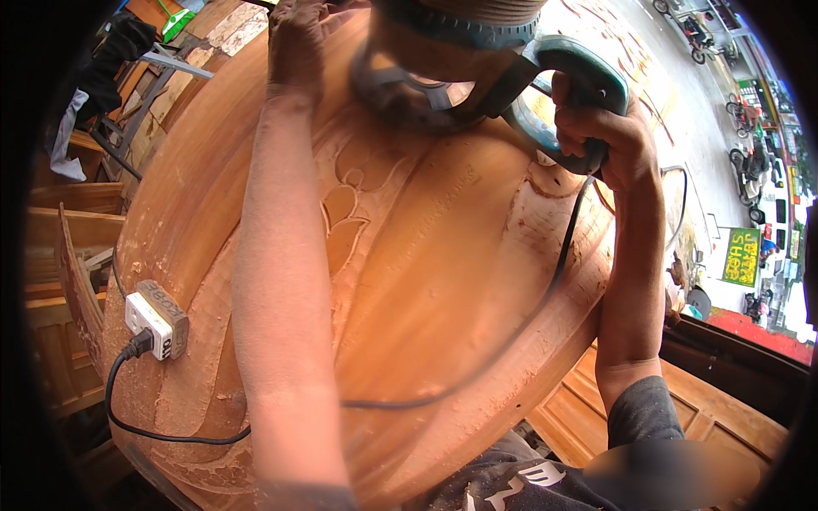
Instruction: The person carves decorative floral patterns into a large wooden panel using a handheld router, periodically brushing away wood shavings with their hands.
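Note:
My right hand (626, 140) is wrapped around the dark teal loop handle of a router (558, 64). The router's round body stands at the top middle, partly cut off by the upper edge, and its base sits blurred over the wood. Below it spreads a large brown wooden panel (452, 255) with carved leaf-like shapes and curved grooves. Near the panel's far left part, my left hand (298, 43) has curled fingers around something dark, mostly cut off by the frame. A black cord (567, 247) hangs from the router handle and runs across the panel under my left forearm.
A white power socket block (149, 325) with a black plug rests on the panel's left side. Wooden boards and panelled doors (77, 349) stand at left, another panelled door (588, 409) at lower right. Wood dust lies on the panel. Motorbikes (745, 175) stand along the street at right.

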A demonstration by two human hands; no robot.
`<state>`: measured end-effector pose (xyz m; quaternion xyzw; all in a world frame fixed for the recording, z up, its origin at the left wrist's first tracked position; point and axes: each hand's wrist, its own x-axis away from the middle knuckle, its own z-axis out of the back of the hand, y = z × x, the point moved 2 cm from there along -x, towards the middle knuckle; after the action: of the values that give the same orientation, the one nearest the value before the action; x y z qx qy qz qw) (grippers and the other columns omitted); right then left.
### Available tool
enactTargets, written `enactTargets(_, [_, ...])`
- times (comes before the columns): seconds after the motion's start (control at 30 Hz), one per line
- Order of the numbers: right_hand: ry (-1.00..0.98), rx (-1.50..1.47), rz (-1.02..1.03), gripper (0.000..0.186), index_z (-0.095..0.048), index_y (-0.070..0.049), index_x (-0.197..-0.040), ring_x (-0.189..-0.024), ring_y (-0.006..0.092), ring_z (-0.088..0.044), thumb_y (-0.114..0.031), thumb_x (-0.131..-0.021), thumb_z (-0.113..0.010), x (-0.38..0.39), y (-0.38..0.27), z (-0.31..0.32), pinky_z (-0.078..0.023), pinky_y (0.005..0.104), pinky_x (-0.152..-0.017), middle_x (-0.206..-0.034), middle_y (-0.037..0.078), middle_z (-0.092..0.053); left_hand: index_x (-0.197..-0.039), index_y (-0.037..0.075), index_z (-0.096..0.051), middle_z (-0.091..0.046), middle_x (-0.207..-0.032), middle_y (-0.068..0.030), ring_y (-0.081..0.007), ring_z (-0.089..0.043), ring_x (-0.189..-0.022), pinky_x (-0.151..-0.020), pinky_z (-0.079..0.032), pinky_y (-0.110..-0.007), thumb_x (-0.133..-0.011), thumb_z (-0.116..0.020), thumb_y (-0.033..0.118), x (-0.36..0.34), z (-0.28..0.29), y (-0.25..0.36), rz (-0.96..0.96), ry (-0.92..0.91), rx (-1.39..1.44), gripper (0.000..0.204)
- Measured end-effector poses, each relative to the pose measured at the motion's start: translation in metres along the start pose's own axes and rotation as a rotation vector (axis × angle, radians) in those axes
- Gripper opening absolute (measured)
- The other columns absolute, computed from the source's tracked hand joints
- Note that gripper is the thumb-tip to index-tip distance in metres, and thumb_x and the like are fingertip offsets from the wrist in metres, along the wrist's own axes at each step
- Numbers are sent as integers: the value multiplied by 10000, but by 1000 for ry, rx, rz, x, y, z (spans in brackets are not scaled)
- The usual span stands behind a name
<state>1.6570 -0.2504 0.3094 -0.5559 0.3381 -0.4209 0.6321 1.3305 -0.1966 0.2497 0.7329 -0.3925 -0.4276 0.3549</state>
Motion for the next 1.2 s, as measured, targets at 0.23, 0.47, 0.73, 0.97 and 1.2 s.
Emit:
enactTargets(0.23, [7, -19, -7, 236, -694, -13, -966, -554, 91, -492, -126, -764, -742, 6, 1, 3, -351, 258, -544, -631, 4, -535, -1236, 152, -683, -700, -1187, 35, -93, -651, -1130, -976, -513, -314, -1096, -556, 280, 2, -3, 2, -62, -120, 17, 228])
enactTargets(0.47, [21, -41, -10, 238, -695, -17, -972, -556, 97, -491, -123, -766, -752, 14, 1, 2, -352, 263, -538, -647, 3, -534, -1245, 131, -661, -669, -1212, 30, -104, -613, -1178, -1067, -463, -340, -1092, -553, 305, 6, -4, -1, -63, -152, 93, 256])
enactTargets(0.73, [-4, -33, 11, 233, -696, -20, -975, -553, 93, -492, -134, -777, -746, 13, -2, -3, -363, 265, -538, -636, -1, -529, -1265, 97, -655, -655, -1234, 4, -119, -589, -1220, -1095, -438, -342, -1095, -543, 263, -2, 8, -6, -165, -233, 119, 263])
enactTargets(0.97, [14, 2, 38, 228, -707, -25, -978, -556, 84, -497, -156, -794, -738, 10, 2, -1, -392, 261, -544, -626, -3, -528, -1237, 85, -675, -689, -1229, -2, -114, -623, -1181, -1061, -464, -318, -1095, -558, 234, -2, 0, -7, -92, -108, 149, 236])
enactTargets(1.2, [-12, 36, 4, 315, -646, -4, -1053, -544, 123, -509, -144, -778, -707, 4, -1, -3, -418, 288, -551, -659, 28, -539, -1137, 117, -681, -690, -1134, 18, -108, -638, -1113, -1031, -475, -313, -1093, -553, 227, -4, 4, -4, -99, -102, 150, 174])
